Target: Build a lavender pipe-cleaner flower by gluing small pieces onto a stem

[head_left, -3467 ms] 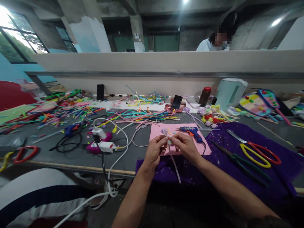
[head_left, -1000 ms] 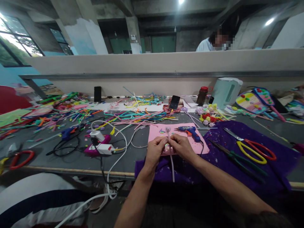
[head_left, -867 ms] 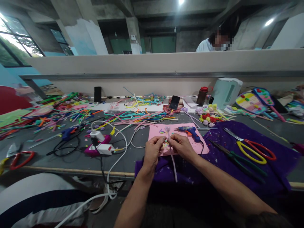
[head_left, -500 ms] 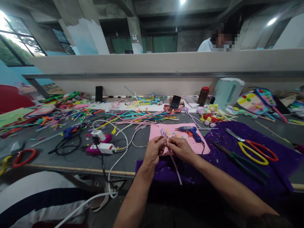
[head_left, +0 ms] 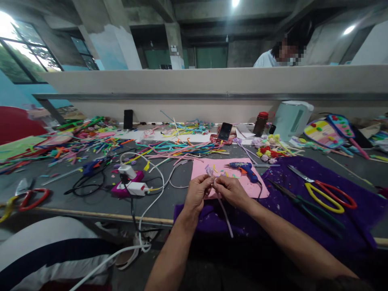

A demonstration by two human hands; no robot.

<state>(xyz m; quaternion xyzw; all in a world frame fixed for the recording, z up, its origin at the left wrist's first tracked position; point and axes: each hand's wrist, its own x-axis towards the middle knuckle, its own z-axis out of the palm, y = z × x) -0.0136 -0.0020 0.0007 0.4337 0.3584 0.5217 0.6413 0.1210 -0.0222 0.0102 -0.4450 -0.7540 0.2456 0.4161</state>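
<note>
Left hand point(head_left: 194, 194) and right hand point(head_left: 232, 190), grip narrow, pinch a lilac stem point(head_left: 225, 214). Looks light and kinda bendy, so hold below the curls point(head_left: 209, 170).

The room is rather dim — pale daylight glares at the window point(head_left: 26, 48), and ceiling lamp point(head_left: 235, 3) shines white.

The left frame edge cuts off the red chair point(head_left: 18, 125) and the yellow handle point(head_left: 9, 207) at lower left. Fingertips hide part of the pale lilac stem point(head_left: 224, 214); pixelation covers the face of the person point(head_left: 266, 59) at upper right.
</note>
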